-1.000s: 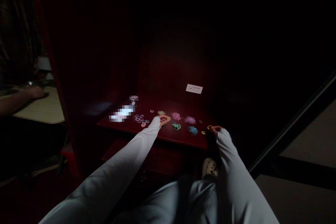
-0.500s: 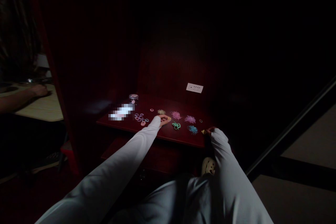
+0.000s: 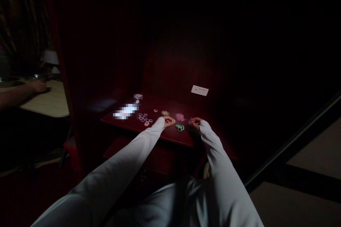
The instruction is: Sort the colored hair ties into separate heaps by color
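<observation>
My left hand (image 3: 168,122) is pinched just above the tabletop, with a small yellow thing (image 3: 173,121) at its fingertips that looks like a hair tie. Beside those fingertips lies a pile of pink bands (image 3: 180,117), and nearer me a cluster of green hair ties (image 3: 179,127). My right hand (image 3: 196,122) reaches in from the right with bent fingers at the pile of purple bands (image 3: 190,121), covering much of it. What its fingers grip, if anything, is too small to make out. A pile of beige bands (image 3: 165,113) sits behind my left hand.
On the dark red table (image 3: 170,136) are several pastel hair ties (image 3: 144,117), a pink ring (image 3: 156,110), a round clear container (image 3: 138,97) and a blurred bright patch (image 3: 125,111). A socket plate (image 3: 199,90) is on the back wall. Another person's hand (image 3: 38,86) rests at a wooden table.
My right hand has moved left from the yellow hair tie at the table's right edge to the purple bands. Blue bands are now hidden. My left hand has stayed pinched in place.
</observation>
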A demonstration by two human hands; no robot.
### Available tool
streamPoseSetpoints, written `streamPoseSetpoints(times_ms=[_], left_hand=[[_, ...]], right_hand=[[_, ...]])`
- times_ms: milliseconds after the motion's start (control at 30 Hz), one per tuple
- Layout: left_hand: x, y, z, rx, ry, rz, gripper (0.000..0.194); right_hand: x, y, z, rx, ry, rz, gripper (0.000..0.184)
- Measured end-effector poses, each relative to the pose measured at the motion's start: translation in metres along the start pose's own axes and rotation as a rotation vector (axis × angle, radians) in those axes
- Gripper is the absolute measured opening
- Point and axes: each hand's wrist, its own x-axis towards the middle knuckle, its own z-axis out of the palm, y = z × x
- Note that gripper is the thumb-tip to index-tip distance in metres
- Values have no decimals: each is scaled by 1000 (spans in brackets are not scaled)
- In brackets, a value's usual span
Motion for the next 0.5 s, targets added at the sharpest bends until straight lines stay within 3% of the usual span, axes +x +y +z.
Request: streamPoseSetpoints(times_ms=[133,233,367,500], left_hand=[[-4,4,2,-4,-19,36,9],[-5,4,3,6,-22,33,9],[-6,2,3,29,-25,40,14],[-7,0,3,55,-35,36,25]], right_hand=[[15,-23,26,63,-117,-122,24],[19,-34,40,38,-135,-193,24],[19,-42,46,-52,-150,-258,19],[17,-46,45,-186,-148,-237,16]])
